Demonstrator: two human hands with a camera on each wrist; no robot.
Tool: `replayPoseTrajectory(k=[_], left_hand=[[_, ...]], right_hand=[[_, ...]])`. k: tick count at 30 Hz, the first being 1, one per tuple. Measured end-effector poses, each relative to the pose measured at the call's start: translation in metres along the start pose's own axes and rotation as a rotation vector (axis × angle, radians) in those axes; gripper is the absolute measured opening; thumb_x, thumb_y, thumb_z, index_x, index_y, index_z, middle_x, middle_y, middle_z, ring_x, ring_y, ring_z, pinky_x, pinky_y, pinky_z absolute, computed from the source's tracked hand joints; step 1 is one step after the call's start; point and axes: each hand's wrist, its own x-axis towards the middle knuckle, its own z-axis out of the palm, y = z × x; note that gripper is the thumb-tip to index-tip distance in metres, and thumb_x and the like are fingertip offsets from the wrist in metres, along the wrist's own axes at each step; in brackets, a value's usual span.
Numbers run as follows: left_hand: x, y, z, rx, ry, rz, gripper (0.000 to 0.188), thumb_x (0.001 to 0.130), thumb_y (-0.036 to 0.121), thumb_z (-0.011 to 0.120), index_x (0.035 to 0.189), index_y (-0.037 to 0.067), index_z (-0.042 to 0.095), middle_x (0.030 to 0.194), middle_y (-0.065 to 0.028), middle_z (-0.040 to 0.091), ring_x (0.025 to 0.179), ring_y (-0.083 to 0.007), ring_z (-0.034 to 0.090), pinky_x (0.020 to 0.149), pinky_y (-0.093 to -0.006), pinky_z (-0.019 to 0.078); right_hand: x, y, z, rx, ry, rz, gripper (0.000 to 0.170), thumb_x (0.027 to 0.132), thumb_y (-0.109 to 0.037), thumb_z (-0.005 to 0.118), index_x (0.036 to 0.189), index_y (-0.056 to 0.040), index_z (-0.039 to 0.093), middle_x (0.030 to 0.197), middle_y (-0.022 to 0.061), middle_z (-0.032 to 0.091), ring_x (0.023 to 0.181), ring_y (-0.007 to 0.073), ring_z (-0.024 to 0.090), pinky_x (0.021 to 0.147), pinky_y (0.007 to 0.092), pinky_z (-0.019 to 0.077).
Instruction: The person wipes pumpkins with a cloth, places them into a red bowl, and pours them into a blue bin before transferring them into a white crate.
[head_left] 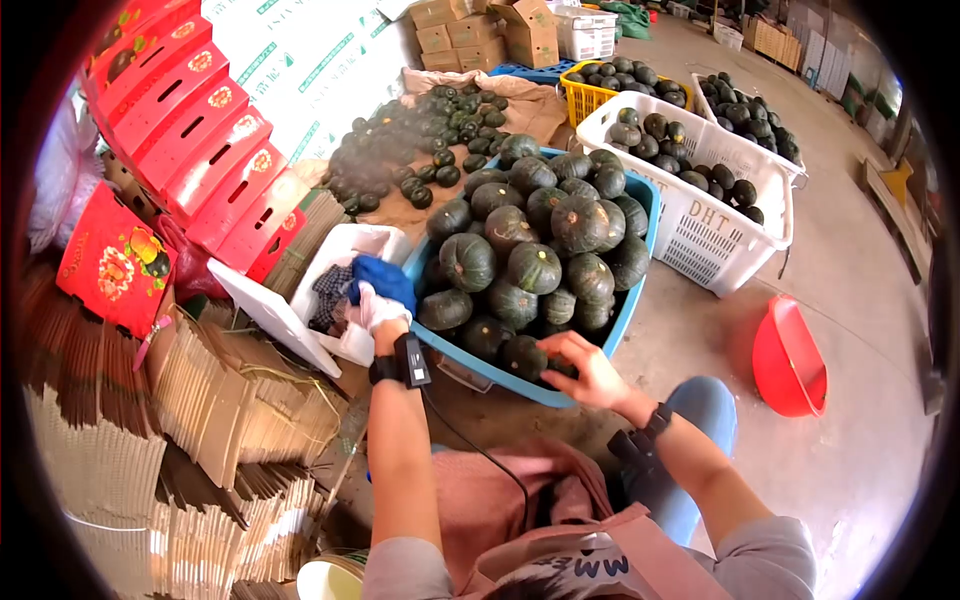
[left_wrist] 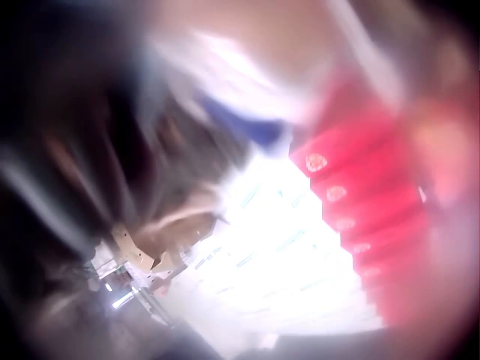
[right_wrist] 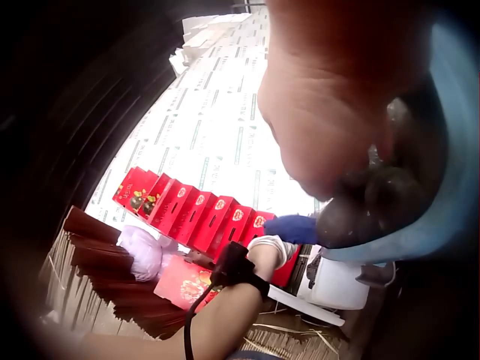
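Observation:
Dark green squashes (head_left: 533, 268) fill a blue tub (head_left: 640, 290) in front of the person in the head view. My bare right hand (head_left: 590, 372) is over the tub's near edge, thumb and fingers apart. Its fingertips are right at a small squash (head_left: 520, 357). My left hand (head_left: 378, 295), in a white-cuffed blue glove, is over a white foam box (head_left: 372, 240) left of the tub. A dark checked cloth (head_left: 330, 297) lies in that box, beside the glove. The glove hides the left fingers, and the left wrist view is blurred.
Stacks of flattened cardboard (head_left: 235, 400) and red cartons (head_left: 200, 130) stand on the left. More squashes (head_left: 440, 130) lie on a brown sheet behind the tub. White crates (head_left: 700, 225), a yellow crate (head_left: 590, 100) and a red basin (head_left: 790, 357) are to the right.

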Motion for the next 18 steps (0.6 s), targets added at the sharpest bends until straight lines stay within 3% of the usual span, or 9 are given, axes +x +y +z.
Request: replayPoseTrajectory(k=[3,8,10,11,12,13,15,17,18], left_hand=[[-0.035,0.016,0.026,0.378,-0.125,0.124,0.055,0.086,0.031,0.069,0.13,0.003,0.052,0.128,-0.0163,0.056,0.112,-0.0249,0.055,0.099,-0.0339,0.0435],[-0.172,0.089,0.027,0.489,-0.494,0.17,0.064,0.101,0.04,0.052,0.144,-0.005,0.039,0.146,-0.0221,0.045,0.134,-0.0302,0.045,0.114,-0.0348,0.0315],[-0.207,0.076,0.027,0.423,-0.574,0.169,0.048,0.103,0.036,0.051,0.124,-0.006,0.054,0.123,-0.0176,0.063,0.107,-0.0241,0.059,0.097,-0.037,0.0457],[-0.228,0.103,0.026,0.57,-0.838,0.19,0.037,0.102,0.032,0.052,0.112,-0.003,0.058,0.104,-0.0129,0.067,0.089,-0.0207,0.061,0.081,-0.0378,0.0501],[-0.255,0.101,0.022,0.572,-0.871,0.354,0.035,0.101,0.031,0.051,0.102,-0.002,0.063,0.088,-0.0151,0.068,0.074,-0.0265,0.064,0.072,-0.0407,0.0505],[-0.27,0.096,0.02,0.62,-0.947,0.532,0.024,0.099,0.022,0.055,0.106,0.0,0.06,0.093,-0.016,0.066,0.081,-0.0269,0.063,0.075,-0.0395,0.0507],[-0.287,0.078,0.017,0.451,-1.061,0.646,0.021,0.095,0.019,0.056,0.106,0.002,0.061,0.096,-0.0225,0.065,0.09,-0.0381,0.065,0.077,-0.047,0.0507],[-0.304,0.096,0.006,0.938,-1.385,0.528,0.03,0.09,0.021,0.061,0.116,0.006,0.054,0.106,-0.0249,0.064,0.1,-0.0425,0.062,0.087,-0.0501,0.0492],[-0.309,0.09,-0.006,1.046,-1.533,0.581,0.049,0.089,0.021,0.061,0.134,0.007,0.046,0.131,-0.0294,0.054,0.12,-0.0446,0.053,0.103,-0.0473,0.0428]], right_hand=[[0.014,0.005,0.011,0.309,0.129,0.169,0.045,0.085,-0.006,0.072,0.127,-0.0036,0.056,0.113,0.0096,0.061,0.095,0.0169,0.065,0.078,0.0317,0.0565],[0.081,-0.033,0.002,0.681,0.245,0.397,0.049,0.094,-0.015,0.065,0.138,-0.0053,0.045,0.121,0.0141,0.06,0.104,0.0206,0.064,0.09,0.0345,0.0529],[0.095,-0.051,0.0,0.743,0.288,0.454,0.052,0.097,-0.032,0.061,0.139,-0.0052,0.045,0.121,0.0153,0.061,0.11,0.0266,0.062,0.097,0.04,0.0496],[0.098,-0.054,0.0,1.001,0.227,0.617,0.059,0.094,-0.041,0.063,0.139,-0.0062,0.046,0.122,0.0156,0.062,0.111,0.0293,0.061,0.099,0.0443,0.048],[0.098,-0.056,0.004,1.257,0.161,0.79,0.067,0.09,-0.05,0.065,0.138,-0.0073,0.047,0.123,0.0158,0.062,0.113,0.032,0.06,0.101,0.0485,0.0463],[0.103,-0.045,0.014,1.52,0.211,0.579,0.075,0.086,-0.062,0.063,0.135,-0.0069,0.05,0.123,0.0164,0.062,0.116,0.0356,0.058,0.106,0.0527,0.0418],[0.094,-0.045,-0.005,1.612,0.334,0.524,0.064,0.085,-0.06,0.066,0.12,-0.0065,0.058,0.116,0.0153,0.065,0.11,0.0336,0.061,0.103,0.0511,0.0446],[0.083,-0.029,-0.017,1.547,0.438,0.551,0.056,0.084,-0.058,0.068,0.108,-0.0078,0.063,0.103,0.014,0.067,0.097,0.0325,0.064,0.094,0.0496,0.0505],[0.077,-0.018,-0.022,1.427,0.505,0.588,0.052,0.084,-0.057,0.069,0.103,-0.0087,0.065,0.096,0.0134,0.068,0.09,0.0319,0.065,0.088,0.0488,0.0531]])
